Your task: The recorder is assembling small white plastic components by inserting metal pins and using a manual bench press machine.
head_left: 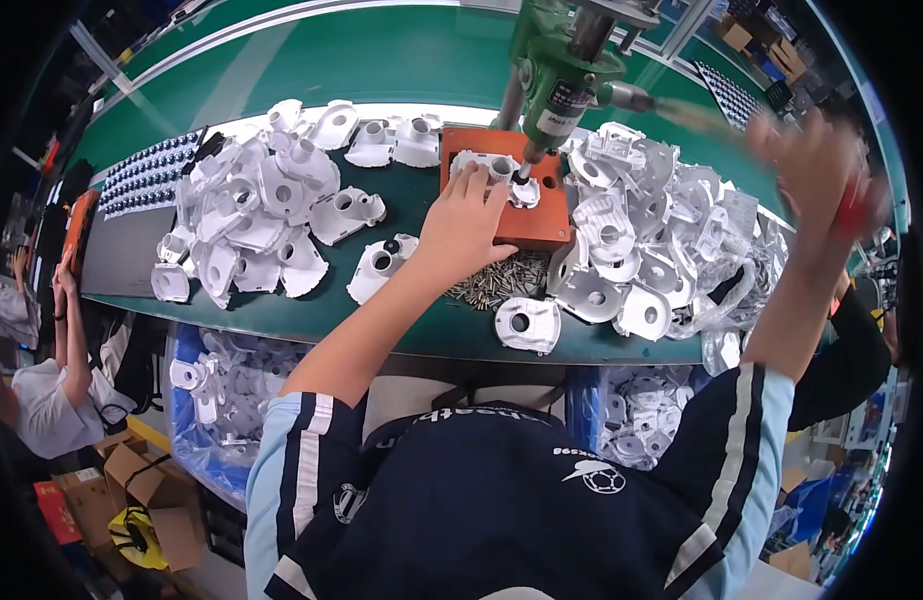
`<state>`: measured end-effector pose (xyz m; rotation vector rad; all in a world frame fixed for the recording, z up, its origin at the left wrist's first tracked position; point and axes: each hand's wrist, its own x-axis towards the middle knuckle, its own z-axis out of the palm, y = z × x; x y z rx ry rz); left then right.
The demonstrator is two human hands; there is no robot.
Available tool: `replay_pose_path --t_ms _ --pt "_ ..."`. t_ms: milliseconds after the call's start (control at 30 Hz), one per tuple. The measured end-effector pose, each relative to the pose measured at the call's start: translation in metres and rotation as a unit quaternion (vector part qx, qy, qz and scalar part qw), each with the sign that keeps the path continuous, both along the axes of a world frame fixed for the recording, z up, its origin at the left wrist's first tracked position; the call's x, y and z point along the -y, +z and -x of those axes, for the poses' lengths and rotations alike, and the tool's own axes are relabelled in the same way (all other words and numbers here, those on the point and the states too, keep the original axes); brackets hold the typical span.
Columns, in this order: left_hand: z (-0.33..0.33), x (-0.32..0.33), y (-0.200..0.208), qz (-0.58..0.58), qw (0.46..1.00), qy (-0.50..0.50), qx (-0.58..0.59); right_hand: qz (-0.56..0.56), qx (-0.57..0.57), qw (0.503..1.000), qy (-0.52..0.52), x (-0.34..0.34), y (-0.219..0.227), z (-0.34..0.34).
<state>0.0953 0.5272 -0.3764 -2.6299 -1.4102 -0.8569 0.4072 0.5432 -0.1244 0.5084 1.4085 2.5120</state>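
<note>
My left hand holds a white plastic housing down on an orange fixture block, fingers bent over its near side. The tip of a green hand press comes down onto the housing's right part, close to my fingertips. Raised at the upper right, my right hand is smeared by motion at the far end of the press lever; its fingers cannot be made out. Something red blurs beside that wrist. Small metal pins lie heaped in front of the block.
White housings are piled left and right on the green table. A single housing lies at the front edge. Blue-lined bins of parts stand below. Other people work at both sides; cartons sit lower left.
</note>
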Motion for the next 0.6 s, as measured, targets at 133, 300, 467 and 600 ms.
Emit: replay_pose_path --t_ms 133,300,467,600 --pt "0.018 -0.002 -0.009 -0.009 0.999 0.030 -0.023 0.862 -0.367 0.319 0.142 0.083 -0.093 0.084" --pt "0.011 -0.001 0.004 0.023 0.999 0.011 0.019 0.810 -0.439 0.317 0.225 0.091 -0.118 0.073" --pt "0.030 -0.044 0.010 0.101 0.992 0.042 0.055 0.814 -0.454 0.144 0.332 0.063 -0.092 0.042" --pt "0.021 -0.074 -0.012 -0.093 0.993 -0.065 -0.009 0.611 -0.498 -0.183 0.588 -0.010 -0.016 0.074"
